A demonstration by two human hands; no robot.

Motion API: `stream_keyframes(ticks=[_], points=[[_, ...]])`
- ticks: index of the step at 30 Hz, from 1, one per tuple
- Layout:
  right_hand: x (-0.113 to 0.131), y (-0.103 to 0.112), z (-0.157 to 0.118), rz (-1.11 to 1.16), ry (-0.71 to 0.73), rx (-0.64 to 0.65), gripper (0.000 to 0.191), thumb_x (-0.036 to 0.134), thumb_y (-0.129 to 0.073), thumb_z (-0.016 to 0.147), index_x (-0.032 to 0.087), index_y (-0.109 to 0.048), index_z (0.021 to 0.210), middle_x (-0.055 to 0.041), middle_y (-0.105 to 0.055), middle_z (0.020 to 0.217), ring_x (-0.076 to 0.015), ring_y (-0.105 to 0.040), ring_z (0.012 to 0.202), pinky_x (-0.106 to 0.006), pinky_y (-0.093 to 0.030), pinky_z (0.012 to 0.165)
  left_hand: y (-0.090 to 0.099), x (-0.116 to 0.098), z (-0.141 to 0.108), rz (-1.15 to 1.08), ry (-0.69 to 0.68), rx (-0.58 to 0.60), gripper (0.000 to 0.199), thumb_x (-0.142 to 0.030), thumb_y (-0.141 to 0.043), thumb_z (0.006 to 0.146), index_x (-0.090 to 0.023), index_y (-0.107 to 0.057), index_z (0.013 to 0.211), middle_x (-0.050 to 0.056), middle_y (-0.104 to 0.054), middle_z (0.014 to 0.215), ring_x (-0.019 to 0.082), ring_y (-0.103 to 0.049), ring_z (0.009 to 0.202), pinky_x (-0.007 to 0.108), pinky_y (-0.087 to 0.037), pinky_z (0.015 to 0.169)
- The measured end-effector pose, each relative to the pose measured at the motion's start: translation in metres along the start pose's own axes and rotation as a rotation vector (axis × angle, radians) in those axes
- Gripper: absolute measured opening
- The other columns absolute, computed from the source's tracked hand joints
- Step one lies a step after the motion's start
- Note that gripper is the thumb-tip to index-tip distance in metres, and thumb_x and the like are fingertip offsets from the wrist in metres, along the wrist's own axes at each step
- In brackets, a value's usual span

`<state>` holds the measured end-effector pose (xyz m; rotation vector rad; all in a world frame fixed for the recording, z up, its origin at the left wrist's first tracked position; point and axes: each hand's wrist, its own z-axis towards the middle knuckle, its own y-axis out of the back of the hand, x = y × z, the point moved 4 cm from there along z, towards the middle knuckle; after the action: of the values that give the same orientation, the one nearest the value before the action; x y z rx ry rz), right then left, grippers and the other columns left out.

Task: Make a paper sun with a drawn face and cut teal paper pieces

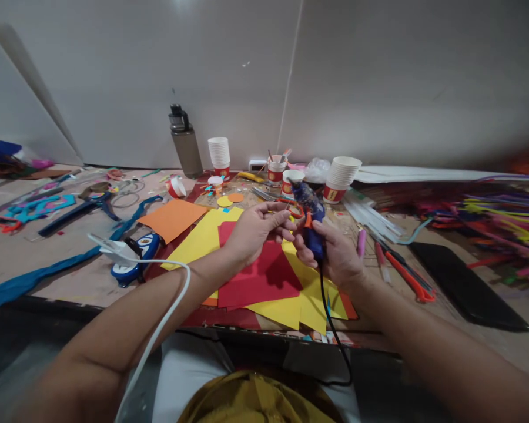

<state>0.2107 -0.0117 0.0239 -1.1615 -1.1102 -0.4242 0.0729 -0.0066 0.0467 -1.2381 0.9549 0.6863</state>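
Observation:
My right hand [335, 252] is wrapped round the handle of a blue hot glue gun [308, 205] with an orange trigger, its nozzle pointing up and away and a black cord trailing down. Beside it my left hand [262, 229] is closed in a pinch close to the gun; what lies between the fingertips is too small to make out. Orange scissor handles [296, 208] show just behind the fingers. Beneath both hands lie red paper [251, 285] and yellow paper [282, 311], with an orange sheet [173, 220] to the left.
At the back stand stacked paper cups [342, 173], another stack [219, 154] and a dark bottle [187, 150]. A blue power strip [136, 261] with a white cable sits left. Orange-handled scissors [409, 279], a black phone [467, 288] and colourful pipe cleaners [511, 223] lie right.

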Motion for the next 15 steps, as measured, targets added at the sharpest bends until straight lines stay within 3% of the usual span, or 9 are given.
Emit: stream_keyframes(ticks=[11,15], points=[[-0.012,-0.006,-0.001,-0.031,-0.070,-0.012,0.021,0.035,-0.055,0.084,0.013,-0.058,0.084,-0.0023,-0.061,0.066,-0.0074,-0.047,0.042,-0.016,-0.033,0.032,0.007,0.002,0.003,0.112,-0.055,-0.052,0.018,-0.025,-0.069,0.075,-0.012,-0.057,0.078,0.001,-0.065,0.065,0.007,-0.059,0.047,0.017,-0.040,0.043],[-0.012,-0.006,-0.004,-0.031,-0.153,0.133,0.036,0.039,-0.044,0.091,0.012,-0.056,0.071,0.0009,-0.049,0.048,-0.0045,-0.035,0.032,-0.014,-0.027,0.029,0.011,-0.001,0.003,0.163,-0.071,-0.081,0.013,-0.023,-0.066,0.075,-0.014,-0.056,0.076,-0.001,-0.063,0.059,0.007,-0.056,0.043,0.017,-0.037,0.041]])
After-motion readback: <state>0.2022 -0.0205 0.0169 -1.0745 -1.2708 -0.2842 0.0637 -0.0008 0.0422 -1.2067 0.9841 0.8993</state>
